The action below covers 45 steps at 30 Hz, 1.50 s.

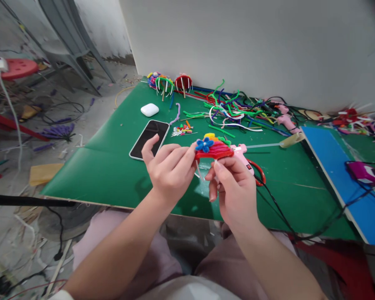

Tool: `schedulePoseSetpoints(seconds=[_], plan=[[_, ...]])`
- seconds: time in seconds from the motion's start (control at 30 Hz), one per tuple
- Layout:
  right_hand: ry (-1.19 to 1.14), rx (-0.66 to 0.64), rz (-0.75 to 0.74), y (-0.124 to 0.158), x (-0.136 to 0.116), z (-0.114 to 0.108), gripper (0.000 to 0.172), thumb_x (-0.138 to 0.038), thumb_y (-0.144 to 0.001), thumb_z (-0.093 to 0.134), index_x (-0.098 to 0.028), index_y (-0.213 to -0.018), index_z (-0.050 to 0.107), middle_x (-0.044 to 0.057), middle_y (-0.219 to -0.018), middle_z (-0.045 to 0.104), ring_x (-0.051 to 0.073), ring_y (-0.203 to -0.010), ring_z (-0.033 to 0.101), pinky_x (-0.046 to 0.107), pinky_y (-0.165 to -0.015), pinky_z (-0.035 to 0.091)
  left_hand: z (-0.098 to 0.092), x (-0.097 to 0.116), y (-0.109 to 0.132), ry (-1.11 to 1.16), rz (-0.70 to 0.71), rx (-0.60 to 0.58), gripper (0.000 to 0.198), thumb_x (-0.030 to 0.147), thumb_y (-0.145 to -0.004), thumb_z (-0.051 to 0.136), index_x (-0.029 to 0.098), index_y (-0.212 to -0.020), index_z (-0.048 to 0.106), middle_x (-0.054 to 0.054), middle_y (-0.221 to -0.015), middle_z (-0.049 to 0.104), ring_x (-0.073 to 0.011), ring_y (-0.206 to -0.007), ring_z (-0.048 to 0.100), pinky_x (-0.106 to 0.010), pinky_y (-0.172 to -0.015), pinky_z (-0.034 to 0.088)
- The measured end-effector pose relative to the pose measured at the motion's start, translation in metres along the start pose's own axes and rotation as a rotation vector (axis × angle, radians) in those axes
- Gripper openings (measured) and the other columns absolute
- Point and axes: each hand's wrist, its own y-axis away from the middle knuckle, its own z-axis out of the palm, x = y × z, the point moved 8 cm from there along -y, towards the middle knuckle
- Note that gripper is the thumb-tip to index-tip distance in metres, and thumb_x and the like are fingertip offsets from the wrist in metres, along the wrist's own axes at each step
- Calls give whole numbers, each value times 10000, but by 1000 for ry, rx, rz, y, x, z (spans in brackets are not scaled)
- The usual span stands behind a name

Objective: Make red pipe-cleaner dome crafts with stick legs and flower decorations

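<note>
My left hand (168, 168) and my right hand (233, 187) hold up a small pipe-cleaner umbrella craft (214, 146) above the green table (112, 166). The craft has a red rim, pink, orange and yellow coils, green trim and a blue flower on its left side. The left fingers pinch its left edge beside the flower. The right fingers pinch the thin white stem under it. Both hands are closed on the craft.
A phone (149, 139) and a white earbud case (149, 110) lie left of the hands. A pink glue gun (245, 156), red-handled scissors (258, 171), loose pipe cleaners (234, 109), two finished crafts (170, 83) and a blue board (340, 175) crowd the table.
</note>
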Motion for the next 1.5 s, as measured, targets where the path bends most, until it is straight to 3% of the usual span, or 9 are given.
schedulePoseSetpoints(seconds=[0.87, 1.5], plan=[[-48, 3, -50, -1, 0, -1, 93, -268, -787, 640, -208, -728, 599, -73, -607, 645, 28, -340, 497, 123, -316, 391, 0, 2, 0, -2, 22, 14, 108, 105, -723, 621, 195, -783, 621, 37, -655, 674, -130, -632, 594, -423, -942, 340], [3, 80, -100, -1, 0, -5, 80, -263, -765, 660, -210, -735, 608, -69, -609, 638, 41, -377, 502, 143, -320, 410, 1, 2, 1, -1, 25, 5, 108, 110, -730, 627, 198, -793, 633, 36, -659, 668, -124, -637, 588, -432, -951, 348]])
